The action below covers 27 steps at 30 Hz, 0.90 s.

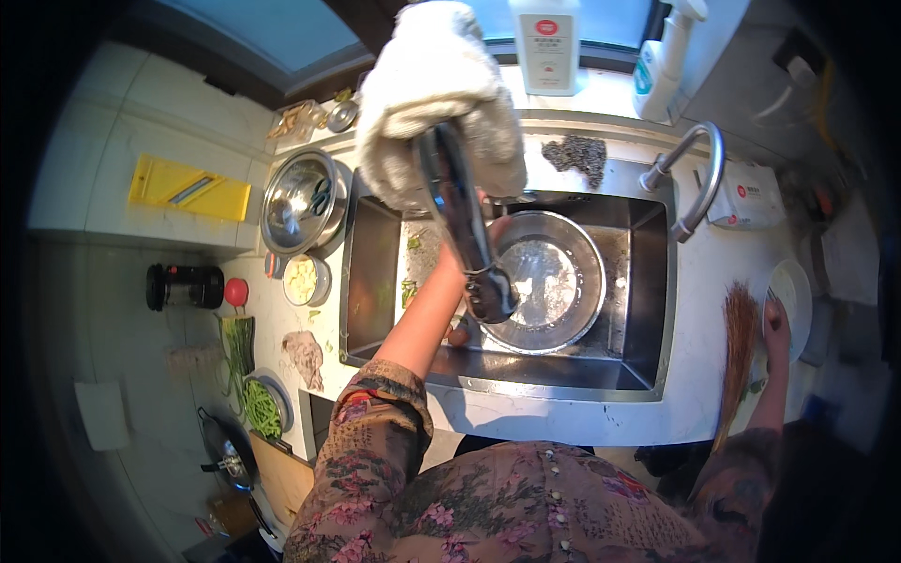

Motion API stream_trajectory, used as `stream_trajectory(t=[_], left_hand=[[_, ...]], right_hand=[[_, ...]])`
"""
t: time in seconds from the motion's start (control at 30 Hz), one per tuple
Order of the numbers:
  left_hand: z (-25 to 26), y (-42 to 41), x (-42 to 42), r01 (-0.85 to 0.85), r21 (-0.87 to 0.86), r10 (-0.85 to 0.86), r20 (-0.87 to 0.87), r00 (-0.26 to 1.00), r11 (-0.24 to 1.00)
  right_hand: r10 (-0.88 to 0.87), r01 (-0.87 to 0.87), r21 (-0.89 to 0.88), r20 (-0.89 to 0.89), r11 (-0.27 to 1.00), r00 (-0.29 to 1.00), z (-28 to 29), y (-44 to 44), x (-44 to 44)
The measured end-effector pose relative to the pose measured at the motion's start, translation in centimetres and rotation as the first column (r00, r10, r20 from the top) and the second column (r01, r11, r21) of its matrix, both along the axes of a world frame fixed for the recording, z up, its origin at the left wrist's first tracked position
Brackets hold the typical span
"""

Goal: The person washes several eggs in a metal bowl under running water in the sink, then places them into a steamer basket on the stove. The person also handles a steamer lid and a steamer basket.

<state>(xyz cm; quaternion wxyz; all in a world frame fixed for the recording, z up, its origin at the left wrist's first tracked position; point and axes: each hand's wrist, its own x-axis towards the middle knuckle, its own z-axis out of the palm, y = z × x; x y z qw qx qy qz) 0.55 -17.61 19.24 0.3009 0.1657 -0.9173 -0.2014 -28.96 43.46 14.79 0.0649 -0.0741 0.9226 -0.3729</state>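
Note:
My left arm reaches over the sink (647, 295), where my left hand (498, 229) is mostly hidden behind a long dark glossy object (457, 204). A few of its fingers show at the upper left rim of a metal basin (595, 260). The basin stands in the sink with shiny wet-looking metal inside. Close to the camera, a white fluffy cloth (436, 91) covers the upper middle of the view above the dark object. At the far right, my right hand (776, 327) grips the near-left rim of a white bowl (795, 302).
A twig brush (739, 345) lies left of the white bowl. The curved faucet (714, 155) rises at the sink's right corner. A metal bowl (299, 200), a tub of peeled garlic (303, 280), a crumpled rag (304, 357) and a bowl of green beans (262, 408) line the left counter.

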Motion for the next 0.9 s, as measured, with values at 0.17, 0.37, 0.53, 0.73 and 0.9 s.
stream_trajectory(t=[0.17,0.37,0.53,0.73,0.9], left_hand=[[-5.8,-3.5,11.3,-0.447,0.474,0.228,0.449,0.864,0.759],[-12.0,-4.1,19.9,-0.588,0.26,0.096,0.858,0.504,0.766],[-13.0,-4.6,17.3,-0.659,0.233,0.116,0.89,0.441,0.715],[-16.0,-6.1,17.8,-0.426,0.253,-0.03,0.885,0.464,0.869],[-16.4,-7.6,17.8,-0.273,0.326,-0.169,0.865,0.472,0.905]], right_hand=[[-0.188,0.265,0.224,-0.316,0.938,0.93,4.4,-0.2,4.0],[-0.006,0.009,0.007,-0.354,1.0,0.935,5.3,-15.1,15.8],[0.544,-0.52,-0.161,0.208,0.839,0.813,3.4,-31.0,28.8],[0.956,-0.919,-0.288,0.194,0.269,0.219,-0.2,-46.7,38.5],[0.969,-0.968,0.073,0.033,0.242,0.245,-9.4,-52.5,41.6]])
